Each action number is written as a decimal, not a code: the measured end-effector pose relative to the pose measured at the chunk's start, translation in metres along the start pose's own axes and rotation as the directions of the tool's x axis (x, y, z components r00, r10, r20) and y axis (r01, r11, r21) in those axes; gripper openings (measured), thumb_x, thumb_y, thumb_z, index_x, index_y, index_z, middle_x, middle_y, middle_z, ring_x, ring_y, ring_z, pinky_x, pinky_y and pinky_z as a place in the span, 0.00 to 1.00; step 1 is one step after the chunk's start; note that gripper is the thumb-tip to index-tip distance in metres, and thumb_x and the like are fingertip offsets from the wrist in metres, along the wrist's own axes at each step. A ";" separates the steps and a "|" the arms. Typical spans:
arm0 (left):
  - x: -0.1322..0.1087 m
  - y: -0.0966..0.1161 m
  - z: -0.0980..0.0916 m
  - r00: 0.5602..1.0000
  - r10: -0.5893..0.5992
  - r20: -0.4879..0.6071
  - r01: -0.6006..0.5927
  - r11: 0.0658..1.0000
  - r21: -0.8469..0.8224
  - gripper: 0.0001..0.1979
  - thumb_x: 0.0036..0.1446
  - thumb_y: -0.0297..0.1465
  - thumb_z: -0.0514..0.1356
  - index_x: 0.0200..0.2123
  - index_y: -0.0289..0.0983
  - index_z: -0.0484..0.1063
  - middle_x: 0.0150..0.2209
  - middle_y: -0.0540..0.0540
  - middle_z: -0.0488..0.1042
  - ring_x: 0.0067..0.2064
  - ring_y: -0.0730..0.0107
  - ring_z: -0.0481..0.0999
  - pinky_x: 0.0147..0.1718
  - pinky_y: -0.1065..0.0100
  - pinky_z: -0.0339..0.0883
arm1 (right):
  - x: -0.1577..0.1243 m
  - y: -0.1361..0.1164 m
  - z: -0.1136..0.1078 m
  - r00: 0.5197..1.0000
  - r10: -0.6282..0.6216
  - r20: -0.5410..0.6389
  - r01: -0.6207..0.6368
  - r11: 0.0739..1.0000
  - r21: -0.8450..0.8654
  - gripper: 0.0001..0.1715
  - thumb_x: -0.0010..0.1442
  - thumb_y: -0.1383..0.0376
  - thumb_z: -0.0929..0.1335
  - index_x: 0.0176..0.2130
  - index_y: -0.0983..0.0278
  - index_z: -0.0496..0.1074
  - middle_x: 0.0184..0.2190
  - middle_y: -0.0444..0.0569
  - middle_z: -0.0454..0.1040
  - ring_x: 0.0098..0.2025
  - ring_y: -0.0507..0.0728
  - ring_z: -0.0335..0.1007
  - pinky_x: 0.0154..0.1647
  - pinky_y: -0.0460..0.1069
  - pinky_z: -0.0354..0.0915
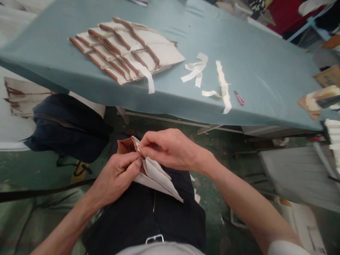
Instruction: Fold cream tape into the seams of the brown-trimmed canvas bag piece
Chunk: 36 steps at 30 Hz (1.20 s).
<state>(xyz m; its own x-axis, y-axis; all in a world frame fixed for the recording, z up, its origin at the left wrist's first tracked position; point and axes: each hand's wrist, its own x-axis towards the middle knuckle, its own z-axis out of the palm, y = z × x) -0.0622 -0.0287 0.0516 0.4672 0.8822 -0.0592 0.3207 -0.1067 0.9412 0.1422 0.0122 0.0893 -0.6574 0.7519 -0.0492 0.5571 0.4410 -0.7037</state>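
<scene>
Above my lap I hold a cream fabric piece (156, 177) with brown edging, folded like a pouch. My left hand (120, 175) is closed, thumb and fingers pinching its brown-trimmed edge. My right hand (167, 147) pinches the same edge just above and to the right, its fingertips close to the left thumb. The exact spot between the right fingertips is partly hidden. On the table ahead lies an overlapping stack of similar cream pieces (148, 42) with brown trim, and a white strip (148, 79) hangs off its front.
The blue-covered table (255, 71) spans the view ahead. White tape strips (196, 71), a cream strip (222, 85) and a small pink tool (239, 98) lie on it. A dark blue bag (66, 124) sits at left. Cardboard-like pieces (318, 101) lie at the right end.
</scene>
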 end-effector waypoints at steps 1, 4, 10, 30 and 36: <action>-0.002 -0.001 0.002 0.999 -0.008 -0.039 0.008 1.000 -0.015 0.21 0.66 0.36 0.53 0.20 0.40 0.69 0.17 0.53 0.65 0.20 0.71 0.61 0.19 0.69 0.54 | -0.003 0.003 0.001 0.997 0.036 -0.070 -0.028 0.994 0.106 0.09 0.73 0.67 0.68 0.40 0.64 0.77 0.33 0.42 0.81 0.32 0.50 0.71 0.35 0.46 0.58; -0.008 -0.005 0.007 0.983 -0.030 -0.181 0.028 1.000 -0.014 0.22 0.66 0.36 0.53 0.19 0.40 0.68 0.18 0.52 0.66 0.21 0.70 0.64 0.21 0.69 0.56 | -0.015 0.006 0.012 0.967 0.193 -0.166 -0.144 0.952 0.269 0.11 0.73 0.61 0.69 0.40 0.64 0.77 0.33 0.42 0.80 0.33 0.50 0.72 0.37 0.46 0.60; -0.011 -0.007 0.023 0.926 0.033 -0.375 0.003 0.995 0.097 0.18 0.66 0.33 0.54 0.21 0.41 0.64 0.20 0.54 0.64 0.22 0.71 0.63 0.22 0.68 0.56 | -0.035 -0.012 0.051 0.898 0.374 -0.229 -0.329 0.920 0.213 0.10 0.65 0.57 0.73 0.41 0.61 0.76 0.38 0.47 0.82 0.40 0.57 0.76 0.43 0.51 0.64; -0.003 -0.028 0.065 0.735 -0.461 -0.498 0.211 0.853 -0.478 0.16 0.64 0.43 0.57 0.31 0.38 0.74 0.27 0.49 0.76 0.28 0.65 0.74 0.29 0.67 0.69 | -0.034 -0.008 0.095 0.804 0.539 -0.251 -0.262 0.700 0.665 0.04 0.55 0.64 0.64 0.33 0.60 0.69 0.27 0.40 0.70 0.29 0.53 0.65 0.31 0.48 0.59; 0.007 -0.012 0.058 0.701 -0.505 -0.504 0.160 0.799 -0.579 0.19 0.58 0.48 0.62 0.29 0.38 0.75 0.25 0.48 0.78 0.25 0.66 0.75 0.24 0.68 0.71 | -0.029 -0.015 0.088 0.822 0.467 -0.325 -0.156 0.734 0.661 0.04 0.55 0.65 0.64 0.34 0.60 0.68 0.28 0.41 0.70 0.29 0.53 0.64 0.31 0.48 0.59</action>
<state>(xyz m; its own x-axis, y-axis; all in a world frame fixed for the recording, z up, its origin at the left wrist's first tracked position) -0.0152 -0.0476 0.0205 -0.2497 0.9030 -0.3496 -0.1462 0.3218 0.9355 0.1085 -0.0594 0.0395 -0.1156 0.9835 -0.1393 0.1755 -0.1178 -0.9774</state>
